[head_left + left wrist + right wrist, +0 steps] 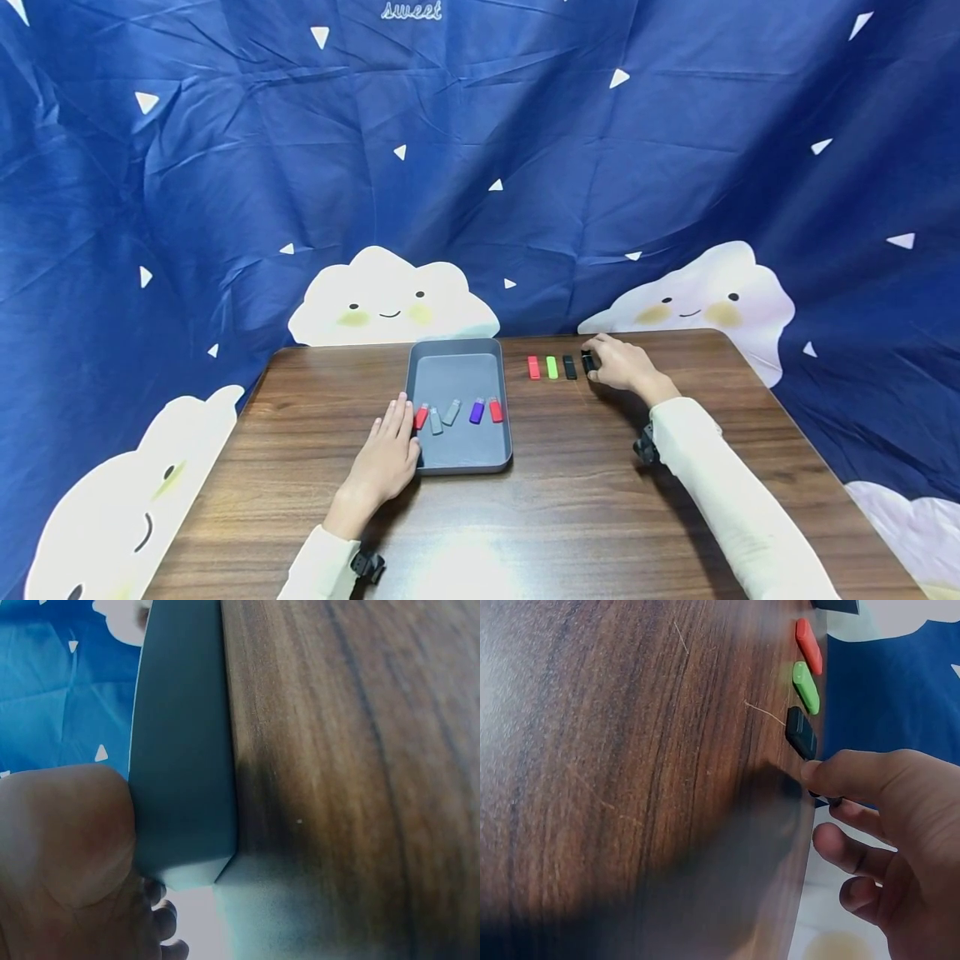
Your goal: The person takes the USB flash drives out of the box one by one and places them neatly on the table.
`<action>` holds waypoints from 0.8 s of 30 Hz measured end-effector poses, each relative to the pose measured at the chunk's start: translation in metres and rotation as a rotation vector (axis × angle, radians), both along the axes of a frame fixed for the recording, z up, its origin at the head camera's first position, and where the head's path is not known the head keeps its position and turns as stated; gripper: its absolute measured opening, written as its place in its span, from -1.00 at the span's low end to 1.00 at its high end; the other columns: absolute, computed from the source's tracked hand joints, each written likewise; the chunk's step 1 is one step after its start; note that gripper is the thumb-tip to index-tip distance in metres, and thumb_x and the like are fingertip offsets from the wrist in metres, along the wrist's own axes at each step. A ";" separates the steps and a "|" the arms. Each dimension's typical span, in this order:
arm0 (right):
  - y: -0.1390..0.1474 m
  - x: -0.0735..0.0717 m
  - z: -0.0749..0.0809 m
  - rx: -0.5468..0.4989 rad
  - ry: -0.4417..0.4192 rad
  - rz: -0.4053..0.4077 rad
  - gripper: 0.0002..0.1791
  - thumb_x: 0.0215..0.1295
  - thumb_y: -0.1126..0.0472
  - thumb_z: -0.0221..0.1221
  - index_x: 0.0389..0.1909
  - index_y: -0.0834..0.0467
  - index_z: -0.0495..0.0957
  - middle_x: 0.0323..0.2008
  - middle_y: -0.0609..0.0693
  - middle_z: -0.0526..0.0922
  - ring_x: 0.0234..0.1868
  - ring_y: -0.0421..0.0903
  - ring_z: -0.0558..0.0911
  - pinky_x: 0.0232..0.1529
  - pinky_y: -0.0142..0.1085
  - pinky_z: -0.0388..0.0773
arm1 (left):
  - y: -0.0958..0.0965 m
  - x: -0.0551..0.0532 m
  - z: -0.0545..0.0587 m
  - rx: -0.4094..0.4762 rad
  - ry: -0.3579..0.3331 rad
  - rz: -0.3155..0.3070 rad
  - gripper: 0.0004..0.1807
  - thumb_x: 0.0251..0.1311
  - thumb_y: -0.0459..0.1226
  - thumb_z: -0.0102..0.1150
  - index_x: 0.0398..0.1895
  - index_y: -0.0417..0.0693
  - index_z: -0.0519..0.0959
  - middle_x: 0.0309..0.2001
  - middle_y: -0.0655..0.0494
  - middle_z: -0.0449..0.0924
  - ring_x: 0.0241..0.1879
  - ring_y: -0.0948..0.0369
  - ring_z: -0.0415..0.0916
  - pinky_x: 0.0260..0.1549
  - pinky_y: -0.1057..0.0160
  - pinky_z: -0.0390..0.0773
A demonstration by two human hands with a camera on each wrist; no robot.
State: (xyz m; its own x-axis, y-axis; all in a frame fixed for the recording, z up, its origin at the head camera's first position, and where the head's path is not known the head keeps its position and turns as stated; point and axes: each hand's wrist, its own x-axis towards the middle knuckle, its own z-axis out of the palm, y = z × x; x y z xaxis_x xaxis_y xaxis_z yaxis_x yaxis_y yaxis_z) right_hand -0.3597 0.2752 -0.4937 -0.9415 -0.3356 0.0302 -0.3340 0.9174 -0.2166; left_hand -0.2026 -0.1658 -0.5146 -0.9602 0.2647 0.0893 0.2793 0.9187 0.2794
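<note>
With thumb and fingers, my right hand (621, 363) pinches a black USB stick (588, 362) at the right end of a row on the table; in the right wrist view the fingers mostly cover it. Left of it in that row lie another black USB stick (570, 367), a green one (552, 367) and a red one (533, 367). My left hand (386, 454) rests with straight fingers along the left wall of a grey tray (465, 463). Inside the tray are red USB sticks (496, 410), grey ones (452, 412) and a purple one (477, 411).
The brown wooden table (585, 517) ends just behind the tray and the row. Beyond that edge hangs a blue curtain (465, 125) with white clouds and triangles. A small black device (646, 445) sits at the right wrist, a similar device (368, 567) at the left.
</note>
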 end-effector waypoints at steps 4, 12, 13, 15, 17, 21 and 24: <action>0.001 -0.002 -0.003 -0.002 -0.019 -0.006 -0.36 0.22 0.13 0.43 0.35 0.16 0.59 0.38 0.18 0.56 0.24 0.29 0.67 0.12 0.28 0.65 | 0.001 0.000 0.000 -0.005 -0.004 0.002 -0.34 0.59 -0.25 -0.07 0.61 -0.45 0.16 0.69 -0.31 0.04 0.67 -0.23 0.07 0.60 -0.28 0.20; 0.002 -0.003 -0.006 -0.005 -0.044 -0.004 -0.34 0.24 0.11 0.45 0.37 0.18 0.58 0.39 0.20 0.55 0.23 0.33 0.67 0.14 0.31 0.64 | 0.001 0.001 -0.001 0.001 0.000 -0.002 -0.32 0.58 -0.24 -0.06 0.61 -0.47 0.17 0.68 -0.33 0.05 0.66 -0.26 0.08 0.59 -0.30 0.21; 0.002 -0.003 -0.006 -0.004 -0.047 -0.005 -0.34 0.25 0.11 0.44 0.37 0.18 0.58 0.39 0.20 0.55 0.24 0.35 0.66 0.14 0.31 0.64 | 0.001 0.001 -0.001 0.004 0.002 -0.003 -0.32 0.57 -0.24 -0.05 0.60 -0.47 0.18 0.68 -0.34 0.05 0.66 -0.26 0.09 0.59 -0.30 0.21; 0.002 -0.003 -0.006 -0.003 -0.051 -0.009 -0.35 0.26 0.11 0.44 0.37 0.18 0.58 0.40 0.21 0.54 0.25 0.36 0.65 0.15 0.32 0.63 | 0.001 0.001 -0.001 0.001 0.002 -0.002 -0.32 0.58 -0.24 -0.06 0.61 -0.46 0.18 0.68 -0.33 0.05 0.66 -0.25 0.08 0.59 -0.30 0.21; 0.002 -0.004 -0.007 -0.003 -0.055 -0.013 -0.35 0.26 0.11 0.43 0.37 0.18 0.57 0.40 0.21 0.54 0.26 0.37 0.65 0.15 0.33 0.63 | 0.001 0.001 -0.001 -0.004 0.000 0.000 -0.33 0.58 -0.24 -0.06 0.61 -0.46 0.17 0.68 -0.33 0.05 0.67 -0.25 0.07 0.59 -0.29 0.21; 0.003 -0.005 -0.008 -0.008 -0.066 -0.018 -0.34 0.27 0.12 0.42 0.38 0.18 0.56 0.40 0.23 0.53 0.27 0.38 0.64 0.17 0.34 0.61 | 0.002 0.001 0.002 -0.013 0.000 0.003 -0.34 0.59 -0.24 -0.06 0.60 -0.46 0.18 0.68 -0.32 0.06 0.66 -0.24 0.08 0.59 -0.28 0.22; 0.003 -0.007 -0.010 -0.019 -0.080 -0.025 -0.34 0.27 0.12 0.42 0.39 0.18 0.55 0.41 0.23 0.52 0.29 0.38 0.62 0.20 0.35 0.59 | 0.002 0.002 0.004 -0.012 -0.006 0.002 -0.34 0.59 -0.24 -0.06 0.60 -0.47 0.18 0.68 -0.33 0.06 0.66 -0.24 0.09 0.59 -0.29 0.22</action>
State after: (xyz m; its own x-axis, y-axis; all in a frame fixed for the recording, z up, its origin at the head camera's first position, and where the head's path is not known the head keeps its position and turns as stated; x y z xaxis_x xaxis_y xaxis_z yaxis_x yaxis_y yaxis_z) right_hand -0.3666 0.2778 -0.5042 -0.9493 -0.3118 -0.0398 -0.2916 0.9208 -0.2592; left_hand -0.2003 -0.1638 -0.5106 -0.9612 0.2636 0.0808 0.2757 0.9226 0.2697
